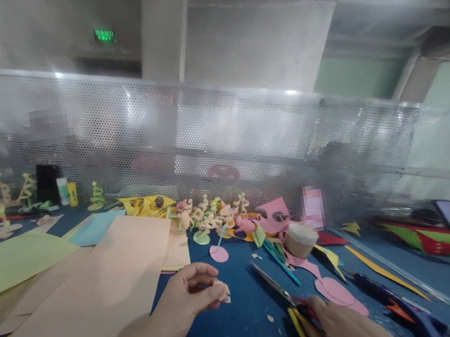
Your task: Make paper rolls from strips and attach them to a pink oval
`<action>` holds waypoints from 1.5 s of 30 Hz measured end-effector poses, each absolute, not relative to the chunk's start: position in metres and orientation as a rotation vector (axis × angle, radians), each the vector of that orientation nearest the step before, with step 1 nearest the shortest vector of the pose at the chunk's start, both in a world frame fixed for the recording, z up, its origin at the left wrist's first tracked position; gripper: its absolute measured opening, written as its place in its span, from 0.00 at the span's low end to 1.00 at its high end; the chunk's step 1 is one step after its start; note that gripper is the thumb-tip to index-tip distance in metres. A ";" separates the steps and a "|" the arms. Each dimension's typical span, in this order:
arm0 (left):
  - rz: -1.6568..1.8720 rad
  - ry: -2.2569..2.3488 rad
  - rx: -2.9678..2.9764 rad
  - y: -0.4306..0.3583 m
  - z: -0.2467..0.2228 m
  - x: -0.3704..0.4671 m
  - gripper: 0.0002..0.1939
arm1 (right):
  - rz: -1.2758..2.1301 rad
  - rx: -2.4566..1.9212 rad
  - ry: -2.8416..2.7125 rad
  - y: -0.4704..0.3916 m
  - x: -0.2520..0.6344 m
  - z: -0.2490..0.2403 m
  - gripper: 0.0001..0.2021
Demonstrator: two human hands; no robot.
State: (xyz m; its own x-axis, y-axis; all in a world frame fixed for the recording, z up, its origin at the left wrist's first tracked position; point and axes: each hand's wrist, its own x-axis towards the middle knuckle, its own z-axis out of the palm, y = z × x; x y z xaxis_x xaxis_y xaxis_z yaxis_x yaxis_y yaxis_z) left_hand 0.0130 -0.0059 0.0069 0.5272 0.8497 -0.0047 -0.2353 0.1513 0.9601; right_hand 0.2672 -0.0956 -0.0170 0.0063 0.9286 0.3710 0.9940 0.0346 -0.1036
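My left hand (185,301) pinches a small piece of peach paper (225,292) between thumb and fingertips, a little above the blue tabletop. Low on the right, my right hand (337,323) is closed around the handles of a pair of scissors (277,289). The blades point up and to the left, towards the middle of the table. A pink paper disc (219,253) with a pale blue stem standing on it lies beyond the left hand. Pink paper ovals (337,291) rest beside the right hand. Tiny paper scraps (270,318) lie between both hands.
Large peach paper sheets (93,278) cover the left side. Curled paper pieces (202,214) crowd the back, near a paper cup (300,240). A glue gun (390,296) lies at the right. A perforated metal screen (219,130) stands behind the table.
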 end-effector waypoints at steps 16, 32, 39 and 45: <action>0.818 0.588 1.406 0.012 -0.017 0.012 0.08 | 1.147 -1.139 -1.536 -0.030 0.178 -0.007 0.13; 0.772 0.677 1.561 0.006 -0.012 0.012 0.11 | 1.050 -1.146 -1.508 -0.042 0.175 -0.007 0.10; 0.765 0.631 1.559 0.008 -0.014 0.011 0.11 | 0.987 -1.183 -1.576 -0.043 0.174 -0.008 0.07; 0.762 0.631 1.554 0.008 -0.013 0.012 0.08 | 1.027 -1.152 -1.559 -0.043 0.175 -0.009 0.06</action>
